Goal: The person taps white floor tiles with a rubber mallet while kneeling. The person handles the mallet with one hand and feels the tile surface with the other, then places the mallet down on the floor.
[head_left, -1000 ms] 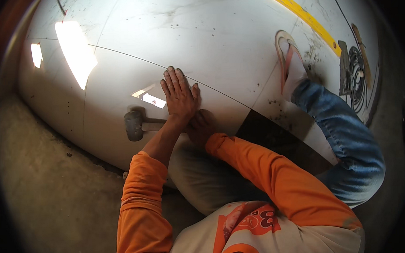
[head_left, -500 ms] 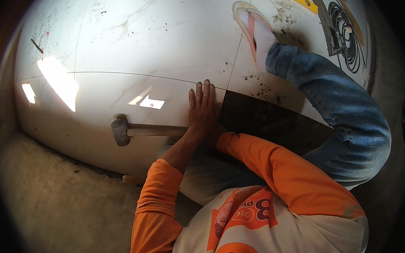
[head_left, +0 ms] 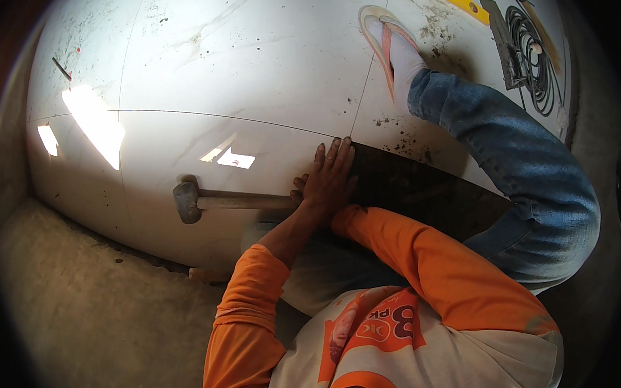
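My left hand point(head_left: 328, 176) lies flat, fingers stretched out, on a glossy white floor tile point(head_left: 169, 151). Its fingertips rest by the tile's far right corner, where the joint lines meet. Beneath it my right hand point(head_left: 299, 188) is crossed over and mostly covered; a few apart fingertips poke out to the left, against the tile. A mallet point(head_left: 187, 202) with a dark grey head lies on the tile, its wooden handle point(head_left: 242, 202) running toward my hands. Right of the tile edge is a dark untiled gap point(head_left: 406, 187).
My sandalled foot point(head_left: 393, 47) stands on the far tiles among crumbs of debris. A yellow level point(head_left: 457, 1), a trowel-like tool point(head_left: 502, 43) and a coiled cable point(head_left: 535, 59) lie at the far right. A thin dark rod point(head_left: 61, 68) lies far left; rough concrete point(head_left: 88, 304) borders the near left.
My left hand has slid a little to the right and nearer, reaching the tile's corner and edge. Fingertips of my right hand now show on its left side. The mallet stays put.
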`<state>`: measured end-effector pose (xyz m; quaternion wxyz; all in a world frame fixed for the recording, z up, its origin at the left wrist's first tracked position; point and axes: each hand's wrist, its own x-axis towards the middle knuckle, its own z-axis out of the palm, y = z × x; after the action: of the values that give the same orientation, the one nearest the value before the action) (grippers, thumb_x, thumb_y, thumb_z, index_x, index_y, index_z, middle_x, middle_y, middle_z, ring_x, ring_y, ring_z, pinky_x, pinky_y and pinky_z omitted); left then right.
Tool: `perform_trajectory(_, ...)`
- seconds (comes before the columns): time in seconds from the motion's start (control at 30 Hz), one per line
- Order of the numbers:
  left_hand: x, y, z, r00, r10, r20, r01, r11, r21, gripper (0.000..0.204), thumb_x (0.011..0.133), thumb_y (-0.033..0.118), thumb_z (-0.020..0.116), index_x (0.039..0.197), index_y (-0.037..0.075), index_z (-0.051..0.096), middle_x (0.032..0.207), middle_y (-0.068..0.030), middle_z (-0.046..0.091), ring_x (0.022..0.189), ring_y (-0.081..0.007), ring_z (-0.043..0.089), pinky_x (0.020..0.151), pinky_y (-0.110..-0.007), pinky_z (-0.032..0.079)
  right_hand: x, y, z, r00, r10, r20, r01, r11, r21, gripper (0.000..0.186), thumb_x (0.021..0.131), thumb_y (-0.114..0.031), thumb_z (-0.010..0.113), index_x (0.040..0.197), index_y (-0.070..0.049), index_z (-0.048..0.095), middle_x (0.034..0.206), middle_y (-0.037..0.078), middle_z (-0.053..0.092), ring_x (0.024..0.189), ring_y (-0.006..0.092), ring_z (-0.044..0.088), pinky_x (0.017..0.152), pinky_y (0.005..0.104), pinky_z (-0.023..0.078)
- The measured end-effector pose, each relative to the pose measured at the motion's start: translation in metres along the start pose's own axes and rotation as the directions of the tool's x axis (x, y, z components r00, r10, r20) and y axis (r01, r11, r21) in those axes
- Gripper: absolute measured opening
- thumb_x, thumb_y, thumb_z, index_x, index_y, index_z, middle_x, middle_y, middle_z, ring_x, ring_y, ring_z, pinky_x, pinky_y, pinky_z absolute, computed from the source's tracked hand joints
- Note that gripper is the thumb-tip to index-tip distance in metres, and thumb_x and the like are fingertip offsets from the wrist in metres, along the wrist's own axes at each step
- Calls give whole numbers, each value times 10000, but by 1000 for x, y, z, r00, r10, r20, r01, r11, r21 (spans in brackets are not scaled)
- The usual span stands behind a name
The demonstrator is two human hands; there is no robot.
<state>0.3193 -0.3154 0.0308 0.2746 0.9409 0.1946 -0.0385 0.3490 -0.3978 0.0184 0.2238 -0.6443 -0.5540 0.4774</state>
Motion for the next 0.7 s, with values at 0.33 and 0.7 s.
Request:
perform_trajectory(0.33, -32, -190, -81, 846, -392, -361, 472, 866, 165, 593, 950, 364, 441, 1461, 82, 335, 1533, -139, 296, 1416, -352, 260, 1140, -571, 151, 36, -25, 27, 906, -403, -128, 279, 797, -536, 480, 755, -336, 678, 1174, -117, 593, 1284, 171, 497, 1214, 339, 458, 990, 534, 352)
perform_trajectory(0.7, -68, -341, -154, 427, -779, -459, 877, 481, -1, 722, 949, 562, 313, 1517, 131, 201, 1586, -117, 144, 1457, -359, 107, 1145, -590, 50, 124, -87, 40, 927, -77, 368, 256, 846, -468, 411, 785, -319, 654, 1102, -78, 555, 1118, 206, 582, 1028, 382, 581, 859, 510, 457)
